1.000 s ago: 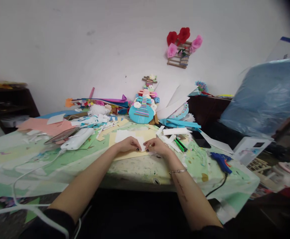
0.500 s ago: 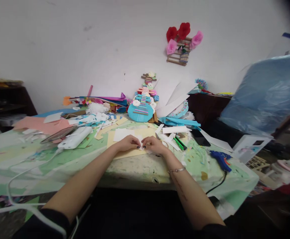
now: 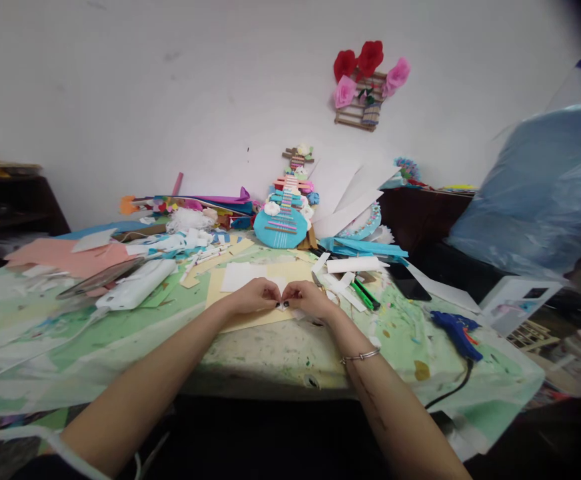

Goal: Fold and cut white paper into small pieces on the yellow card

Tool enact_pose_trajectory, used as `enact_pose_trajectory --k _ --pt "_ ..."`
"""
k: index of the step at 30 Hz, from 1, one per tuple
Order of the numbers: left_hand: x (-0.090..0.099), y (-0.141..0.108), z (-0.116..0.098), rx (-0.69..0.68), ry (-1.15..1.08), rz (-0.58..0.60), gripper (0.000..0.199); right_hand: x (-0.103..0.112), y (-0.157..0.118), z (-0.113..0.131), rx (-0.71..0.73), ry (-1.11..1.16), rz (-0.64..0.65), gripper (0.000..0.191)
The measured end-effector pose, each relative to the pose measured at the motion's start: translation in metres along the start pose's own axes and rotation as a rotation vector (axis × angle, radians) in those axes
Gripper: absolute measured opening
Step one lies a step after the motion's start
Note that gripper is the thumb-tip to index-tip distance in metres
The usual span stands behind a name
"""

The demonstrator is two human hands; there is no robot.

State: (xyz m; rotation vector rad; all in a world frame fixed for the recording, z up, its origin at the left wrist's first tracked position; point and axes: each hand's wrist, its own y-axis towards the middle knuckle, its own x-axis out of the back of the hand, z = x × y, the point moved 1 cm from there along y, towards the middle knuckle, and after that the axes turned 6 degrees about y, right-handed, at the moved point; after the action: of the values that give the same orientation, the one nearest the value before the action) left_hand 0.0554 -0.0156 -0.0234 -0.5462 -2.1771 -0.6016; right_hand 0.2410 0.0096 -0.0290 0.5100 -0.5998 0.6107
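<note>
My left hand (image 3: 255, 295) and my right hand (image 3: 311, 298) meet over a pale yellow sheet (image 3: 214, 288) on the table. Both are closed in a pinch, thumbs side by side, on a small white piece of paper (image 3: 282, 305). Most of that piece is hidden by the fingers. A white paper (image 3: 236, 276) lies flat on the yellow sheet, just beyond my left hand. Near my right hand are white paper strips (image 3: 344, 283), a green-and-black utility knife (image 3: 363, 293) and scissors (image 3: 318, 279), partly covered.
A blue glue gun (image 3: 458, 333) lies at the right with its cord over the edge. A phone (image 3: 408, 281) rests behind it. At the left is a white power bank (image 3: 138, 285) with a cable. A blue paper guitar (image 3: 280, 228) leans against the wall.
My hands have drawn closer together and the fingertips now nearly touch around the white paper piece. The view has shifted slightly; the things on the table stay in place.
</note>
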Motion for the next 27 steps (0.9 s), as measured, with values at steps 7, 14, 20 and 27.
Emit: enact_pose_trajectory --k 7,14,20,27 --pt "0.001 -0.001 0.001 0.0 0.001 -0.033 0.011 -0.001 0.0 -0.001 -0.027 0.006 -0.016 0.007" --pt "-0.006 0.0 0.009 0.027 -0.091 -0.103 0.014 0.0 -0.001 0.005 -0.041 -0.017 -0.043 0.012" --pt "-0.004 -0.002 0.003 0.034 -0.006 -0.112 0.013 -0.001 -0.001 0.006 -0.041 -0.019 -0.042 0.01" --pt "0.0 -0.004 -0.012 0.019 0.133 -0.106 0.005 -0.001 -0.001 0.007 -0.019 -0.024 -0.034 0.009"
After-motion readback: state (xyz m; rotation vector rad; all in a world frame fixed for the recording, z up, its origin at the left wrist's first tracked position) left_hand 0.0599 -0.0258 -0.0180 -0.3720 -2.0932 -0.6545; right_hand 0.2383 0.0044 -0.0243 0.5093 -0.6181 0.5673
